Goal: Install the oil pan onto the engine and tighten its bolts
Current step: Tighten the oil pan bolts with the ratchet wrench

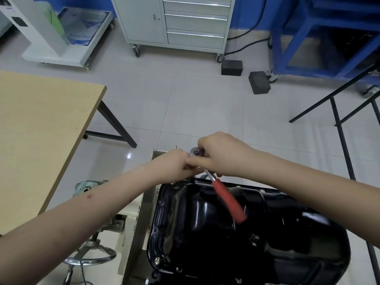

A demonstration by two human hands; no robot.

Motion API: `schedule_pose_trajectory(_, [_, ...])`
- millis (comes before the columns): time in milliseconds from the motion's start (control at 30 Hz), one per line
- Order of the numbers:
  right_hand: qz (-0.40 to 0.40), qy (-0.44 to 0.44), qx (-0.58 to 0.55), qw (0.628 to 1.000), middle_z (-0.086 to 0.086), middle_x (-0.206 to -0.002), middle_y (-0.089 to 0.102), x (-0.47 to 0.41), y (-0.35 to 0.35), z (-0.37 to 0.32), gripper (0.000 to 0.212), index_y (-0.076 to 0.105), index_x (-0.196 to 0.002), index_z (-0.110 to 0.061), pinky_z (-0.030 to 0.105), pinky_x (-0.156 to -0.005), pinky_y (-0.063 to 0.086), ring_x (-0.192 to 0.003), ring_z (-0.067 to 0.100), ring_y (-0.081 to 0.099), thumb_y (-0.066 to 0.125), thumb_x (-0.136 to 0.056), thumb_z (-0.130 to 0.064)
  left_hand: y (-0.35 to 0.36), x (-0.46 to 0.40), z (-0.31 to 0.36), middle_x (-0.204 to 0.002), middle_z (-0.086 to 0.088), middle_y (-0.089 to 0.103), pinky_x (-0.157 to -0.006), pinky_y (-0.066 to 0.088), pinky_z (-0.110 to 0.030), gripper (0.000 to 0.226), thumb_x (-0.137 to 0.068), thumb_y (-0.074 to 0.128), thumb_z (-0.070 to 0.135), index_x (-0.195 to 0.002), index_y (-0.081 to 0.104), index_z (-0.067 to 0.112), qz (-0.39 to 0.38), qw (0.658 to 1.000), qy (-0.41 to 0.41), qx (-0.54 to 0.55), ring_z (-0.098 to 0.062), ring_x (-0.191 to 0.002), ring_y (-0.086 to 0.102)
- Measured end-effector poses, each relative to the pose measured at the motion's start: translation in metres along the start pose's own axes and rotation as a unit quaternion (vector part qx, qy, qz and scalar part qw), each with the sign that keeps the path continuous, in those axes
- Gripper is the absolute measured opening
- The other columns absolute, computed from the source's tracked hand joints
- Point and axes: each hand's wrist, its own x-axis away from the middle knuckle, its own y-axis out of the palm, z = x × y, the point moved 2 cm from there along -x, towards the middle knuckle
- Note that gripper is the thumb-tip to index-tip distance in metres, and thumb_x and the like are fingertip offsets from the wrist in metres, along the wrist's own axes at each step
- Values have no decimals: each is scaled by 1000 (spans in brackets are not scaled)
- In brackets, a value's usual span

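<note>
A glossy black oil pan (205, 229) lies on the engine (139, 219) in the lower middle. Bolts show along its flange, one at the near left corner (158, 260). A ratchet wrench with a red handle (228, 200) slants down over the pan. Its chrome head (195, 151) is at the pan's far edge. My right hand (222, 155) is closed around the ratchet near the head. My left hand (174, 163) is curled at the same spot, touching the right hand. What its fingers hold is hidden.
A wooden table (41, 128) stands to the left. On the floor beyond are two black blocks (232, 67), a grey drawer cabinet on castors (176, 21) and a blue frame (308, 48). Black stand legs (339, 124) run along the right. A chrome handwheel (90, 258) sits lower left.
</note>
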Motion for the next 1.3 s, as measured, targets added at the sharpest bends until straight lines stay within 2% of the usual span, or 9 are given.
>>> schedule_pose_trajectory(167, [-75,-155,131,976,-4,-88,48,-1,-11,4,24,52,-112,-17,29,-64,35,-88,20,49,45,-94,-30,4,3,5,-75,-24,60,-58,25,-25,32,-95,45,22,-83,56,-5,0,1000,2,-9,-33,-73,53])
schedule_pose_trajectory(267, [-45,-184,198,962,1,-108,56,-2,-10,6,29,48,-117,-18,29,-62,35,-100,21,54,41,-95,-35,2,5,3,-73,-18,58,-59,25,-23,29,-95,45,21,-88,57,-4,-14,1000,8,-9,-29,-72,51])
schedule_pose_trajectory(433, [7,-55,135,989,9,-99,58,0,2,1,37,48,-103,-11,30,-60,29,-76,26,45,44,-91,-46,1,9,2,-78,-20,59,-53,21,-25,19,-91,45,16,-77,50,5,-1,1000,0,10,-23,-65,43])
schedule_pose_trajectory(700, [-48,-211,185,959,-6,-107,60,-2,-9,13,26,53,-116,-25,32,-71,41,-101,17,50,49,-92,-31,6,5,6,-88,-19,61,-70,35,-29,25,-96,43,21,-93,55,0,-31,999,21,-18,-34,-85,55])
schedule_pose_trajectory(800, [-3,-141,144,979,1,-94,61,-1,-5,10,24,51,-96,-22,24,-48,22,-81,21,51,50,-89,-45,2,6,3,-79,-14,56,-67,36,-31,16,-94,43,17,-83,48,8,-59,998,17,-1,-32,-78,53])
schedule_pose_trajectory(900, [9,-50,105,993,3,-88,54,1,7,1,39,36,-84,-17,26,-46,17,-66,20,35,45,-88,-54,-1,7,-1,-79,-16,57,-58,29,-27,14,-89,43,11,-75,45,10,-45,999,-8,13,-26,-71,47])
schedule_pose_trajectory(1067, [-10,-97,113,989,0,-94,57,-6,0,8,25,51,-106,-22,29,-60,28,-89,22,53,45,-92,-41,3,6,1,-75,-24,59,-53,25,-24,31,-95,46,21,-80,56,-5,-15,1000,-27,5,-24,-63,44])
schedule_pose_trajectory(1167, [-62,-180,148,970,-4,-100,59,-7,-10,12,25,53,-115,-24,29,-68,36,-95,18,53,49,-92,-34,4,4,3,-85,-20,61,-68,36,-30,28,-96,44,22,-97,56,-4,-40,999,-4,-5,-30,-78,53])
schedule_pose_trajectory(1300, [-27,-127,156,979,-2,-89,59,0,-11,8,28,52,-103,-21,25,-46,22,-71,17,40,48,-90,-46,1,5,3,-73,-7,51,-61,30,-26,14,-95,44,18,-84,44,10,-61,998,17,4,-25,-70,46])
